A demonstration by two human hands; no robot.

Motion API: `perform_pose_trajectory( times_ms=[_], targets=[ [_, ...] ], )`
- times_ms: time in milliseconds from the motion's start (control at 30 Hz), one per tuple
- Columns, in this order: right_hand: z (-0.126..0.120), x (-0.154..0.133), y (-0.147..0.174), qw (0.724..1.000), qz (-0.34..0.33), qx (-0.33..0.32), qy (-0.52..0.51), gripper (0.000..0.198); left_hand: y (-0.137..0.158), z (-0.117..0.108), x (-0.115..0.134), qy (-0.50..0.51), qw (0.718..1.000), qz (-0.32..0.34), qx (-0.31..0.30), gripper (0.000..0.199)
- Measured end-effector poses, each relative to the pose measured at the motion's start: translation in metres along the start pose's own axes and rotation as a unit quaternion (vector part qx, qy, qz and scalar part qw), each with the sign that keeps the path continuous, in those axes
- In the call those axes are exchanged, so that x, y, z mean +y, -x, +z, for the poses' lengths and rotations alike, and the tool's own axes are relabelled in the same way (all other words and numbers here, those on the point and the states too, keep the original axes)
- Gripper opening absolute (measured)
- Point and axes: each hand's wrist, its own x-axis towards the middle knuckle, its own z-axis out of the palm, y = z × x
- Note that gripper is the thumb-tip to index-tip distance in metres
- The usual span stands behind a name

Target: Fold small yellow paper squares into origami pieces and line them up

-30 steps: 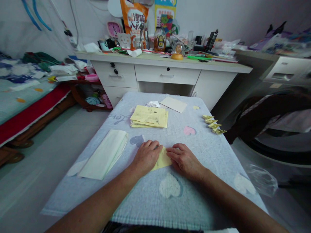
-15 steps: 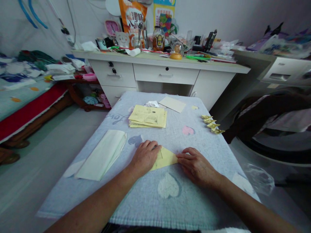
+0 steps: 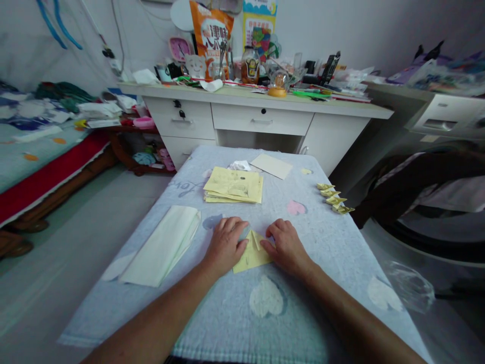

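A yellow sheet of paper, partly folded to a point at its far side, lies on the cloth-covered table between my hands. My left hand grips its left edge, the thumb on top of the paper. At the right edge my right hand pinches a folded flap between thumb and curled fingers. Beyond them rests a stack of yellow printed paper. Several small folded paper pieces stand in a row near the table's right edge.
On the left lies a folded pale green sheet. A beige card and crumpled white tissue sit at the far end. Behind is a cluttered white desk; a washing machine stands to the right.
My right hand has moved left and slightly up, from the paper's right corner onto a flap. A raised crease now shows in the paper's middle. My left thumb has come onto the paper.
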Motion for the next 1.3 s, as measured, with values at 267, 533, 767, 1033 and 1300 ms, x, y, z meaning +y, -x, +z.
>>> perform_pose_trajectory(
  times_ms=[267,533,767,1033,1300],
  targets=[
    [0.012,0.001,0.004,0.998,0.026,0.021,-0.062,0.012,-0.001,-0.001,-0.001,0.03,0.999,-0.043,-0.004,0.015],
    [0.005,-0.001,0.004,0.935,0.071,0.002,-0.349,0.01,-0.004,-0.002,0.004,0.342,0.929,-0.128,-0.059,0.032],
    [0.005,-0.007,0.004,0.868,0.067,-0.008,-0.491,0.02,-0.009,-0.006,0.003,0.484,0.852,-0.192,-0.055,0.033],
    [0.008,-0.01,0.003,0.848,0.093,-0.001,-0.521,0.026,-0.008,-0.003,0.002,0.486,0.848,-0.197,-0.08,0.031],
    [0.006,-0.012,0.01,0.844,0.074,-0.008,-0.531,0.01,-0.008,-0.001,0.002,0.421,0.89,-0.169,-0.048,0.027]
  ],
)
